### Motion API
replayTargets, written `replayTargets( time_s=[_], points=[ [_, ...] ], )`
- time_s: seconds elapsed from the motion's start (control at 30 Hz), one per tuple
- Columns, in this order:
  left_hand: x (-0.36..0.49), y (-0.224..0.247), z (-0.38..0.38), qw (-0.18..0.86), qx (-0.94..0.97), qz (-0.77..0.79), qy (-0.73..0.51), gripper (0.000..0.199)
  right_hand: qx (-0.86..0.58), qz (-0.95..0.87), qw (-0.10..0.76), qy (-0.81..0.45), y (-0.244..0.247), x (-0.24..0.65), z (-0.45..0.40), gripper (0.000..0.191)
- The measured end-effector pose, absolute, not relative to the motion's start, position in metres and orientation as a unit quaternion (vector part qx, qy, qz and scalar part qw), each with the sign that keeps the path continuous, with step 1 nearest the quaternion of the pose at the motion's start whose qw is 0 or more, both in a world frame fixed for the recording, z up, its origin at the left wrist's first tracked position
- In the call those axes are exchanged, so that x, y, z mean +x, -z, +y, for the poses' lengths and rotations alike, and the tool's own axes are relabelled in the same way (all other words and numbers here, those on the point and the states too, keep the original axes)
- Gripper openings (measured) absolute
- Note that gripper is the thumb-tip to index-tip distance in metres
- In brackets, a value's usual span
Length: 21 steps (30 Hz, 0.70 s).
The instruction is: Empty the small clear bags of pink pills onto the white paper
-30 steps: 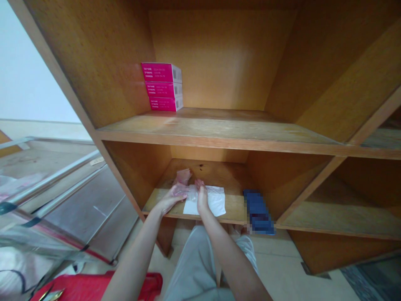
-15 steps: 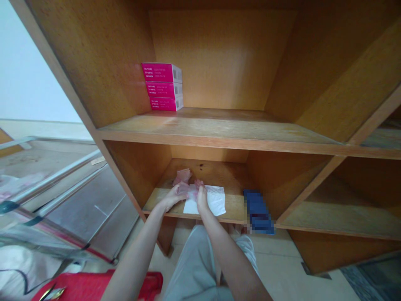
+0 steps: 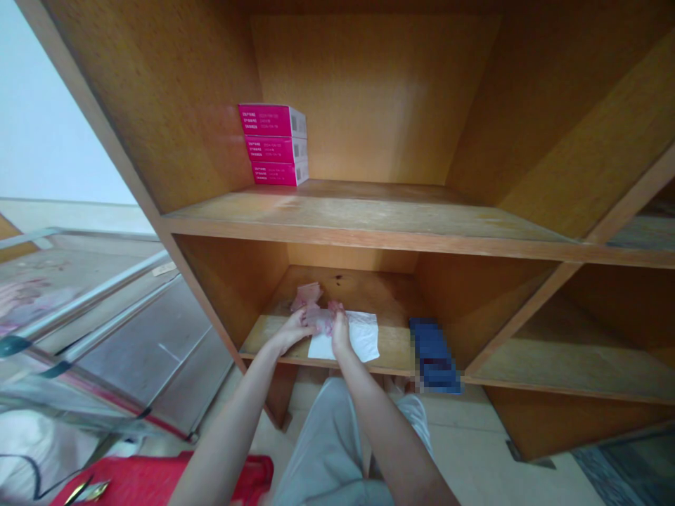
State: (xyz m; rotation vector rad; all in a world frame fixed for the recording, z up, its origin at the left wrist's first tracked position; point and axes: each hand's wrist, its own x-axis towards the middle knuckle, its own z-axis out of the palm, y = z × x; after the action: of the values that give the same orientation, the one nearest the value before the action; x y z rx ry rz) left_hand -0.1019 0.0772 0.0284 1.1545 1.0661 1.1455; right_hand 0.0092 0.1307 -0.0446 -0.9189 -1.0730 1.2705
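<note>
Over the lower shelf, a crumpled, see-through pinkish plastic piece, perhaps a small bag, stretches between my hands. My left hand pinches its left side with bent fingers. On the other side, my right hand has its fingers closed round the plastic's right edge. A white sheet, thin and slightly creased, lies flat beneath and to the right of my right hand. Just behind my left hand sits a pink folded packet or film; whether it joins the held plastic I cannot tell.
Three stacked magenta boxes stand at the left of the upper shelf. A dark blue, blurred-out item rests at the lower shelf's right front. A metal-framed rack stands on the left, with a red bag below.
The fingers of my left hand have shifted slightly on the plastic, which shows more between my hands. My right hand, the white sheet and the boxes stay where they were.
</note>
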Motion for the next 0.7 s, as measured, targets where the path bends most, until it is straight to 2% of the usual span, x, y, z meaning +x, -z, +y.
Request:
replayTargets(
  time_s=[0.27, 0.7],
  points=[
    [-0.097, -0.013, 0.082, 0.555, 0.506, 0.475, -0.459, 0.061, -0.370, -0.377, 0.644, -0.554, 0.039, 0.007, 0.128, 0.042],
    [-0.104, -0.007, 0.085, 0.549, 0.512, 0.476, -0.459, 0.063, -0.348, -0.332, 0.661, -0.576, 0.037, 0.006, 0.127, 0.036]
  ],
)
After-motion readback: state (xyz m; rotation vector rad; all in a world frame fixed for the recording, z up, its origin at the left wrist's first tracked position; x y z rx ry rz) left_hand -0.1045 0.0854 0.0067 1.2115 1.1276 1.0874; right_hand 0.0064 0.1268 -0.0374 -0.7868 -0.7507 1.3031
